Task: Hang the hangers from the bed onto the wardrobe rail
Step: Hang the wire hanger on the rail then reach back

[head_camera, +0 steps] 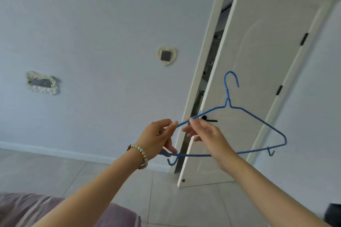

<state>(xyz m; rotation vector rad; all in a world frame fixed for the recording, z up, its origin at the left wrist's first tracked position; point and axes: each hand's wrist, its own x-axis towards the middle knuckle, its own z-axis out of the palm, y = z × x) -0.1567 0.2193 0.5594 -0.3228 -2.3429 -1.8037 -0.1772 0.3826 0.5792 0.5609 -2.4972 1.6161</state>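
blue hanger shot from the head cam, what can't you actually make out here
- Wardrobe rail: not in the head view at all.
- Blue hanger, left end: hidden behind the left hand.
- Right hand grip: fingertips meet the wire, but how firmly it pinches is unclear.
- Bed: only a corner shows, cut by the bottom edge, so any remaining hangers are unseen.
- Room behind the door: only a narrow dark gap shows.

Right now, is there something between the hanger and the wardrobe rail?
Cannot tell: no rail or wardrobe is in view. Both hands, left and right, hold the blue hanger in the air, before a half-open door. Nothing touches the hanger except the hands.
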